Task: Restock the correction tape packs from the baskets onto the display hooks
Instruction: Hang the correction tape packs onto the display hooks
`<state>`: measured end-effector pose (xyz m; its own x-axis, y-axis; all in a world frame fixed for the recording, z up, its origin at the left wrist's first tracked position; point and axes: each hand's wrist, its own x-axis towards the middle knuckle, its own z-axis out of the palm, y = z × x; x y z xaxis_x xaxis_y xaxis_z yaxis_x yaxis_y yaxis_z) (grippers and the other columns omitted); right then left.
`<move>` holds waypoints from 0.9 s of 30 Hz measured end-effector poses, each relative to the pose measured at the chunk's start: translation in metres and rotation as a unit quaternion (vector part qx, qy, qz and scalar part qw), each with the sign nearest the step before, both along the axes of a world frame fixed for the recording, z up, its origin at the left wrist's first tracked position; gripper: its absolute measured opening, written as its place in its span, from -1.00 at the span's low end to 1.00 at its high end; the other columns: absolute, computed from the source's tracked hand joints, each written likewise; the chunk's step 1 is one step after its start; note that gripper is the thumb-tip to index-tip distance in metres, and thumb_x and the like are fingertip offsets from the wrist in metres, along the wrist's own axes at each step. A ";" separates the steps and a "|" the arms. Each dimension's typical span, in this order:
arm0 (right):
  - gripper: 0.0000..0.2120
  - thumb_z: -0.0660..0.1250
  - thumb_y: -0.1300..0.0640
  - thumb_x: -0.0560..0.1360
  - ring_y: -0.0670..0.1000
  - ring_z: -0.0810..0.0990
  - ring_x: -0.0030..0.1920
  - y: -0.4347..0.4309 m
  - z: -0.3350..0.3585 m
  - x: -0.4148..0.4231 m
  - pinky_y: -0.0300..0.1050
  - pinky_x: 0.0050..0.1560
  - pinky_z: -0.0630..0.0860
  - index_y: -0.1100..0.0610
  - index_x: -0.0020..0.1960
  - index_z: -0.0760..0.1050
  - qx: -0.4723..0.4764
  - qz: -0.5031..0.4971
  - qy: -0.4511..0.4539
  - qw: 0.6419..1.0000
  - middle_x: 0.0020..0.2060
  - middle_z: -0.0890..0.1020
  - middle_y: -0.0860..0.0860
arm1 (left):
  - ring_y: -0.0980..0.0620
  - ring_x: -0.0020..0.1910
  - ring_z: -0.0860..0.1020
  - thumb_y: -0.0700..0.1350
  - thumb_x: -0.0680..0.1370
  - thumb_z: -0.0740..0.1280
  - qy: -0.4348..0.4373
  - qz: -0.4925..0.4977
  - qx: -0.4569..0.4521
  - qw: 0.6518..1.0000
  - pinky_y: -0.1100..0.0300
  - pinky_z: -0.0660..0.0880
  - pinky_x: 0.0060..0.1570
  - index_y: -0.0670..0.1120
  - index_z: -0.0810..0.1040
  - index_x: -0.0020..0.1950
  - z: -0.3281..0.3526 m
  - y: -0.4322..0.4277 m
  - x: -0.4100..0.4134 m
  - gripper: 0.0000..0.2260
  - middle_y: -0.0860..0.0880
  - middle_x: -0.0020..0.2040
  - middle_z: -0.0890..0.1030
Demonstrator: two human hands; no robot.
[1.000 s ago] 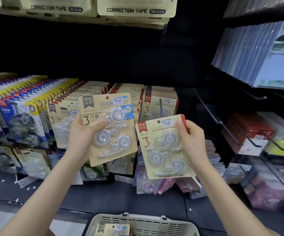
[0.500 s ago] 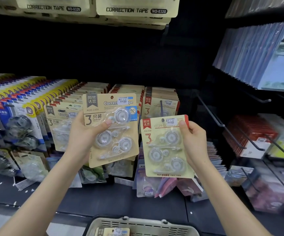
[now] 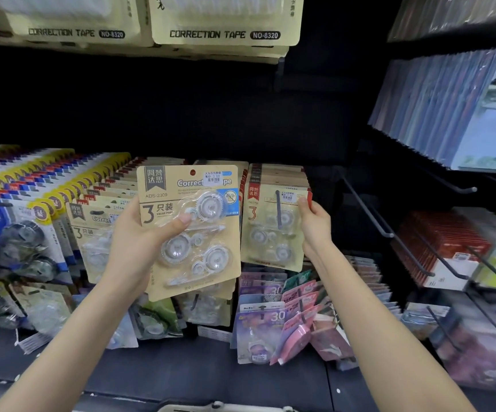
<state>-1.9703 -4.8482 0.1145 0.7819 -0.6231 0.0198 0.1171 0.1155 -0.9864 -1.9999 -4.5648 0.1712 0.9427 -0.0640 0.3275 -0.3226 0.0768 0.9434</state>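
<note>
left hand (image 3: 133, 248) clamped on tan pack (image 3: 190, 233), thumb across blister; right hand (image 3: 315, 224) pinches red-trim pack (image 3: 270, 227) at 3 o'clock of it, hook (image 3: 278, 209) crossing its front; likely light, stiff card, slick blister; grip card edge

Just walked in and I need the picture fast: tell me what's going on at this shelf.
A person is restocking correction tape. The left grip holds a three-pack in front of the display, thumb across its blister. The right grip holds the top right corner of a second pack further right; a hook rod shows in front of its card, so it looks threaded on.
</note>
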 end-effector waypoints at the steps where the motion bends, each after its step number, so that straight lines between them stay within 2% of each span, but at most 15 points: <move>1: -0.74 0.25 0.05 0.63 0.01 0.52 -0.05 0.000 0.001 -0.001 0.09 0.20 0.52 0.23 0.04 0.58 -0.017 -0.009 -0.001 1.000 0.14 0.59 0.29 | 0.08 0.07 0.65 -0.29 0.41 0.49 -0.001 -0.001 0.001 1.000 0.19 0.52 0.02 -0.05 0.53 0.20 0.000 0.000 0.000 -0.60 0.02 0.09 0.68; 3: -0.76 0.28 0.00 0.61 0.00 0.58 -0.05 0.000 0.002 -0.008 0.14 0.15 0.55 0.16 0.05 0.59 -0.066 -0.037 0.009 0.997 0.00 0.67 0.16 | 0.07 0.07 0.65 -0.26 0.39 0.50 -0.005 -0.005 0.006 1.000 0.17 0.52 0.02 -0.03 0.54 0.18 0.000 0.000 0.001 -0.60 0.02 0.07 0.69; 6: -0.77 0.29 -0.04 0.60 -0.16 0.56 -0.06 0.003 0.011 -0.036 -0.10 0.04 0.51 0.08 0.13 0.55 -0.171 -0.107 0.020 0.979 -0.08 0.60 -0.12 | 0.04 0.07 0.66 -0.17 0.30 0.53 -0.008 -0.023 0.013 1.000 0.12 0.53 0.04 -0.01 0.56 0.16 -0.001 0.002 -0.004 -0.55 0.02 0.06 0.70; 8: -0.85 0.28 -0.02 0.60 -0.20 0.55 -0.07 0.012 0.020 -0.064 -0.17 0.03 0.48 0.04 0.06 0.54 -0.201 -0.125 -0.027 0.971 -0.10 0.58 -0.16 | 0.06 0.07 0.66 -0.18 0.26 0.58 -0.002 -0.046 0.018 0.999 0.13 0.55 0.03 0.03 0.55 0.13 -0.004 0.006 -0.007 -0.52 0.05 0.04 0.70; 10: -0.91 0.28 0.00 0.60 -0.11 0.59 -0.04 0.024 0.030 -0.091 -0.20 0.02 0.51 -0.02 -0.03 0.53 -0.206 -0.086 -0.074 0.972 -0.09 0.62 -0.09 | 0.10 0.07 0.65 -0.12 0.17 0.64 0.018 -0.079 0.014 0.997 0.15 0.58 0.03 0.04 0.53 0.15 -0.008 0.007 -0.011 -0.41 0.09 0.06 0.70; 12: -0.87 0.31 -0.04 0.56 -0.08 0.63 -0.05 0.039 0.041 -0.114 -0.21 -0.02 0.56 0.00 0.00 0.54 -0.184 0.011 -0.107 0.977 -0.10 0.66 -0.04 | 0.10 0.07 0.66 0.05 0.04 0.70 0.034 -0.109 0.021 0.993 0.21 0.61 -0.03 0.00 0.53 0.19 -0.013 0.003 -0.017 -0.24 0.05 0.09 0.69; 13: -0.78 0.31 -0.08 0.50 -0.10 0.65 -0.07 0.045 0.045 -0.121 -0.22 -0.05 0.58 0.03 0.04 0.54 -0.172 0.064 -0.112 0.977 -0.09 0.67 -0.03 | 0.08 0.04 0.67 0.04 0.04 0.70 0.039 -0.123 0.022 0.991 0.25 0.60 -0.08 -0.03 0.53 0.18 -0.015 -0.002 -0.021 -0.24 0.03 0.07 0.70; 14: -0.70 0.32 -0.08 0.46 -0.12 0.66 -0.07 0.052 0.046 -0.127 -0.23 -0.08 0.58 0.07 0.10 0.54 -0.161 0.109 -0.108 0.975 -0.08 0.69 -0.03 | 0.06 0.01 0.68 -0.06 0.11 0.69 0.041 -0.136 0.021 0.990 0.28 0.60 -0.13 -0.05 0.53 0.16 -0.018 -0.008 -0.025 -0.32 0.03 0.03 0.71; 16: -0.70 0.35 0.04 0.49 -0.12 0.67 0.01 0.061 0.042 -0.135 -0.24 -0.04 0.58 0.12 0.18 0.52 -0.147 0.167 -0.092 0.971 0.00 0.70 -0.04 | 0.04 -0.04 0.69 -0.24 0.22 0.56 0.042 -0.160 0.014 0.986 0.29 0.59 -0.18 -0.08 0.52 0.13 -0.022 -0.024 -0.037 -0.49 0.02 -0.04 0.72; 17: -0.74 0.35 0.12 0.52 -0.09 0.67 0.06 0.065 0.038 -0.137 -0.19 0.00 0.60 0.14 0.20 0.52 -0.141 0.174 -0.088 0.971 0.05 0.69 -0.04 | 0.03 -0.04 0.69 -0.25 0.25 0.53 0.045 -0.168 0.017 0.985 0.27 0.60 -0.18 -0.08 0.52 0.14 -0.024 -0.031 -0.043 -0.51 0.01 -0.02 0.72; 19: -0.76 0.32 0.18 0.56 -0.01 0.67 0.10 0.065 0.030 -0.142 -0.07 0.07 0.62 0.16 0.23 0.50 -0.115 0.163 -0.093 0.975 0.09 0.68 0.02 | 0.09 0.02 0.67 -0.16 0.30 0.59 0.036 -0.186 0.049 0.981 0.27 0.59 -0.12 -0.05 0.52 0.18 -0.029 -0.038 -0.048 -0.51 0.07 0.04 0.70; 21: -0.74 0.32 0.19 0.56 0.06 0.67 0.10 0.059 0.023 -0.145 0.02 0.09 0.62 0.15 0.24 0.47 -0.097 0.138 -0.100 0.981 0.10 0.68 0.06 | 0.21 0.03 0.64 0.06 0.34 0.59 -0.011 -0.183 0.135 0.974 0.34 0.55 -0.05 0.07 0.53 0.15 -0.031 -0.035 -0.046 -0.56 0.22 0.04 0.68; 23: -0.71 0.33 0.19 0.56 0.10 0.68 0.09 0.049 0.018 -0.145 0.14 0.12 0.60 0.12 0.27 0.44 -0.096 0.113 -0.092 0.985 0.09 0.68 0.09 | 0.24 0.08 0.59 0.23 0.37 0.43 -0.094 -0.116 0.216 0.965 0.29 0.50 0.08 0.16 0.54 0.10 -0.035 -0.028 -0.036 -0.65 0.26 0.06 0.64; 25: -0.69 0.34 0.16 0.57 0.12 0.67 0.09 0.040 0.014 -0.143 0.24 0.16 0.57 0.10 0.30 0.41 -0.101 0.098 -0.084 0.987 0.09 0.68 0.11 | 0.20 0.16 0.51 0.25 0.44 0.29 -0.197 -0.009 0.291 0.936 0.23 0.40 0.15 0.13 0.56 0.12 -0.036 -0.019 -0.024 -0.66 0.24 0.15 0.58; 27: -0.69 0.35 0.13 0.57 0.11 0.67 0.11 0.035 0.012 -0.138 0.27 0.18 0.55 0.05 0.29 0.41 -0.121 0.085 -0.079 0.986 0.10 0.67 0.10 | 0.11 0.21 0.46 0.20 0.51 0.24 -0.280 0.072 0.356 0.889 0.25 0.28 0.18 -0.02 0.58 0.19 -0.036 -0.014 -0.011 -0.60 0.06 0.22 0.56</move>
